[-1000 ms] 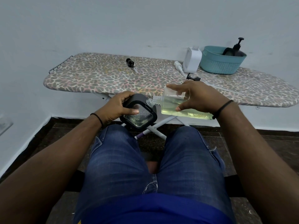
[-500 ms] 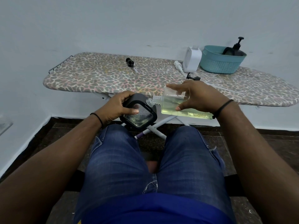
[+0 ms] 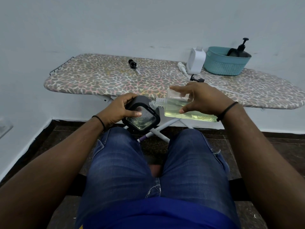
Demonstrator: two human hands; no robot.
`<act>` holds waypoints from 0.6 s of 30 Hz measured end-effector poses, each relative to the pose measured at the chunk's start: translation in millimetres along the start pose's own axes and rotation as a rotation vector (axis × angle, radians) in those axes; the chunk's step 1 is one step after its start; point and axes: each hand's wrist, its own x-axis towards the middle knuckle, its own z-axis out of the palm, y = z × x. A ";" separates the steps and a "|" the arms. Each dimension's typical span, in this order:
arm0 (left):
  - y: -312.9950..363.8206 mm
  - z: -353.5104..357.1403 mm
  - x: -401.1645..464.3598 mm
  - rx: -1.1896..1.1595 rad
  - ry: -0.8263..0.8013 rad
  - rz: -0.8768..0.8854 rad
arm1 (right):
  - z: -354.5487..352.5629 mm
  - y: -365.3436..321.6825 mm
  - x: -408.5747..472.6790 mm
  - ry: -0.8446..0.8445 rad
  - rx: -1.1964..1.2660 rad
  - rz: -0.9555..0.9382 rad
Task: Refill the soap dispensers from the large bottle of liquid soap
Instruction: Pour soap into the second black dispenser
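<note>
My left hand (image 3: 120, 111) grips a black square soap dispenser (image 3: 142, 117) above my knees, tilted so that its clear bottom faces me. My right hand (image 3: 199, 98) holds a clear bottle of yellow-green liquid soap (image 3: 175, 108) lying almost level, its threaded open neck touching the dispenser's top right corner. The soap lies along the bottle's lower side. Whether soap runs out of the neck I cannot tell.
An ironing board (image 3: 102, 80) with a leopard-print cover stands in front of me. On it lie a black pump head (image 3: 132, 63), a white pump (image 3: 182, 67), another black pump (image 3: 197, 79), a white bottle (image 3: 196, 61) and a teal basket (image 3: 222, 65) holding a black pump dispenser (image 3: 239, 48).
</note>
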 end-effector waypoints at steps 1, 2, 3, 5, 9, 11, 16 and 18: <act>0.1 -0.1 -0.1 -0.004 -0.001 0.000 | -0.1 -0.2 -0.2 0.000 -0.001 0.001; 0.1 0.1 -0.3 -0.007 -0.002 0.001 | -0.2 -0.4 -0.4 0.000 -0.001 0.001; 0.0 0.0 -0.6 -0.009 -0.002 0.001 | -0.5 -0.7 -0.7 0.001 -0.001 0.001; -0.6 -0.2 -0.6 -0.010 0.000 0.002 | -1.3 -1.5 -1.2 -0.001 -0.002 0.001; -0.9 -0.5 -0.2 0.002 -0.001 0.004 | -1.9 -2.8 -1.9 -0.006 -0.008 -0.001; -0.9 -0.4 -0.2 0.003 -0.006 0.005 | -2.2 -2.7 -2.2 -0.006 -0.005 -0.003; -2.5 -1.7 0.6 0.026 -0.009 0.006 | -2.8 -1.7 -1.9 -0.005 0.001 -0.003; -2.2 -1.4 0.6 0.025 -0.011 0.009 | -2.5 -1.7 -1.7 -0.005 0.003 -0.004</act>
